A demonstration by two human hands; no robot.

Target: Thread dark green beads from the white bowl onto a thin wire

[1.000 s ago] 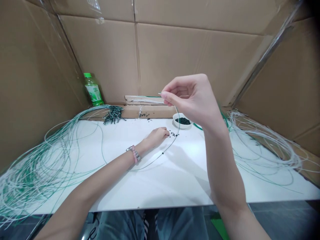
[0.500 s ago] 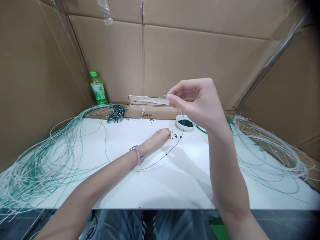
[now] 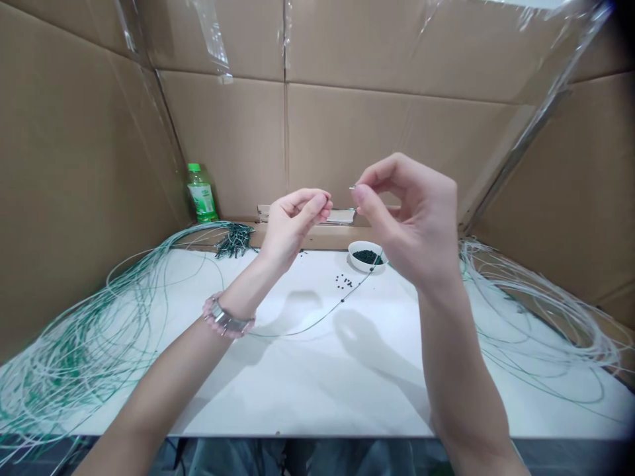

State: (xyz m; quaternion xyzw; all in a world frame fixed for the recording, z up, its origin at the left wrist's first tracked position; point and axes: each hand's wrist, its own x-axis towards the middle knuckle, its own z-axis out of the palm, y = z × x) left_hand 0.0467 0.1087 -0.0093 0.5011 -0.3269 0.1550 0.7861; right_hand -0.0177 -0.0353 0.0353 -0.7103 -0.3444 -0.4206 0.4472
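My right hand (image 3: 407, 211) is raised above the table, thumb and forefinger pinched on the end of a thin cord (image 3: 317, 322). The cord hangs down and curves left over the white surface, with a few small dark beads on it. My left hand (image 3: 297, 221) is raised just left of it, fingertips pinched; a tiny dark thing shows between them, too small to name. The two hands are apart. Below them stands a white bowl (image 3: 353, 260) of dark green beads, and several loose beads (image 3: 343, 282) lie beside it.
A tangle of green and white cords (image 3: 74, 344) covers the left side, ending in a dark bunch (image 3: 235, 239). More pale cords (image 3: 550, 317) lie on the right. A green bottle (image 3: 202, 197) stands at the back left. Cardboard walls (image 3: 223, 132) surround the white table (image 3: 297, 403).
My left hand has risen from the table beside the loose beads to near my right fingertips. My right hand still pinches the cord. The view has tilted slightly upward.
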